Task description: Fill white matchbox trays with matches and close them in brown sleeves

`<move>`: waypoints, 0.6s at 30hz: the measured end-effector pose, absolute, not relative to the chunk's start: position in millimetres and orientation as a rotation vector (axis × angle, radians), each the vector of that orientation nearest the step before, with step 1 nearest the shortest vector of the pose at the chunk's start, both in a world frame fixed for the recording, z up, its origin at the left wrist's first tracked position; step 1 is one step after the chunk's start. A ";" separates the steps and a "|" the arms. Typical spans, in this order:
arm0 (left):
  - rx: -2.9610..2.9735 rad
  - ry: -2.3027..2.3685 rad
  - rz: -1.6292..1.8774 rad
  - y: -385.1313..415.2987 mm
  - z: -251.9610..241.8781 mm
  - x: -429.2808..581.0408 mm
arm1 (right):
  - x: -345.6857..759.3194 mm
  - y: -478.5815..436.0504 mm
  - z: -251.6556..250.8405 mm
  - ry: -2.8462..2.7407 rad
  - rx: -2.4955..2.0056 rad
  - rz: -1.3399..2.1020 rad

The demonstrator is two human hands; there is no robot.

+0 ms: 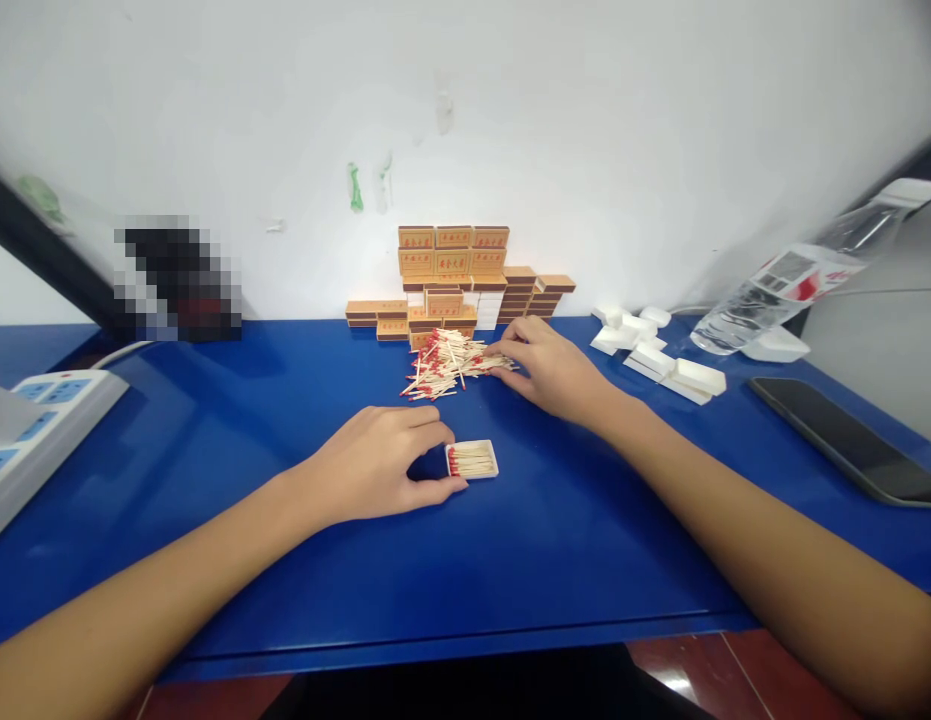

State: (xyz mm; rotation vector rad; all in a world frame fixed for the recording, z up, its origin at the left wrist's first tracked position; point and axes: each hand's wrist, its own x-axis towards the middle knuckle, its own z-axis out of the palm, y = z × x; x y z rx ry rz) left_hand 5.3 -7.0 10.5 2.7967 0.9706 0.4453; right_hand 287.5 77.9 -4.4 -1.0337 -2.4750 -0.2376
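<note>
A small white matchbox tray (472,459) with red-tipped matches in it lies on the blue table (360,590). My left hand (382,460) grips the tray's left end between thumb and fingers. Behind it sits a loose pile of matches (446,362). My right hand (547,365) rests at the pile's right edge, its fingers pinched on a few matches.
Stacked orange matchbox sleeves (454,275) stand against the white wall. Several empty white trays (660,355) lie to the right. A plastic bottle (780,290) lies on its side further right, and a dark phone (847,440) near the right edge. A white power strip (37,420) sits at the left.
</note>
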 end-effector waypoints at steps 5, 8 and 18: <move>2.800 0.966 0.447 -6.3 10.3 6.0 | 284.9 77.6 0.5 -2.543 -1.050 -0.416; 2.800 0.965 0.450 -6.0 10.1 6.0 | 284.9 76.6 3.8 -2.566 -1.066 -0.413; 2.792 1.015 0.457 -5.2 12.1 5.1 | 292.9 73.5 10.9 -2.484 -1.088 -0.214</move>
